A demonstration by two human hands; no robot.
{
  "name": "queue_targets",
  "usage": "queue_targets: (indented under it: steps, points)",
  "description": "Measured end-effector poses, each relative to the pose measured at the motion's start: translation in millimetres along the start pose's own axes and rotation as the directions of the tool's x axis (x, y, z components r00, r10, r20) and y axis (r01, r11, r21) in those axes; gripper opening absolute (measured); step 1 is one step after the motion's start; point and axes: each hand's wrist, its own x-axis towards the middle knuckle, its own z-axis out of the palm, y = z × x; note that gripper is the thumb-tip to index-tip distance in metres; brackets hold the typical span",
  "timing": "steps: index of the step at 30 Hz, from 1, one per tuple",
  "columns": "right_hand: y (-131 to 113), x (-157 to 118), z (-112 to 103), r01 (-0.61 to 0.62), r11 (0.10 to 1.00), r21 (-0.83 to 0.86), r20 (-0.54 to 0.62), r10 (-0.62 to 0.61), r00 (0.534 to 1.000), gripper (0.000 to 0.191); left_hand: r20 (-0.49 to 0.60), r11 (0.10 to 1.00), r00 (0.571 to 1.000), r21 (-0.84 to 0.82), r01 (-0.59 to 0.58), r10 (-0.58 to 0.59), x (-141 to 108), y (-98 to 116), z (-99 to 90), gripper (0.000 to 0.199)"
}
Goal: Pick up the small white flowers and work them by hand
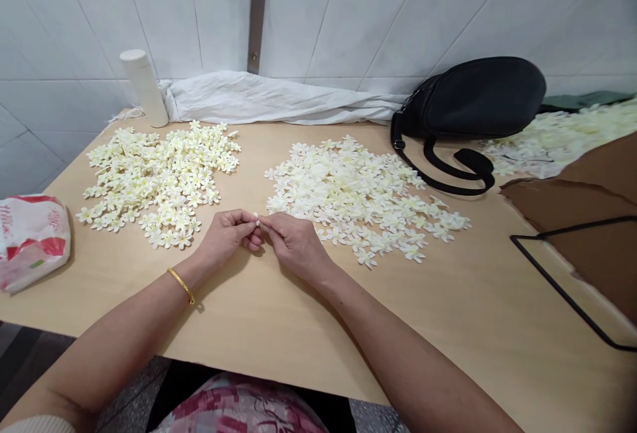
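Between the fingertips of my left hand (233, 234) and my right hand (297, 242) is a small white flower (257, 219), mostly covered by the fingers. Both hands are closed in a pinch and meet over the table, in the gap between two heaps. Left of them lies a heap of cream-white flowers with yellow centres (159, 178). To the right a flatter heap of white flower pieces (343, 191) spreads out, its near edge close to my right hand. A gold bangle (180, 286) circles my left wrist.
A white bottle (145, 90) and a bunched white cloth (279, 98) line the tiled wall. A black bag (480, 98) with a strap stands back right, near more white flowers (587, 131), brown cardboard (592, 201) and a black wire frame (557, 280). A red-and-white packet (34, 241) lies far left.
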Motion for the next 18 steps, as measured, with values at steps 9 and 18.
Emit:
queue_targets:
  steps: [9, 18]
  points:
    - [-3.1, 2.0, 0.4, -0.045, 0.990, 0.137, -0.005, 0.046, 0.999, 0.026, -0.032, 1.000, 0.999, 0.012, 0.018, -0.017, -1.9, 2.1, 1.6, 0.007]
    - [1.1, 2.2, 2.9, -0.104, 0.970, 0.218, -0.019, 0.111, 0.994, 0.025, -0.021, 0.999, 1.000, 0.043, -0.013, 0.014, 0.4, -2.2, -0.6, 0.007]
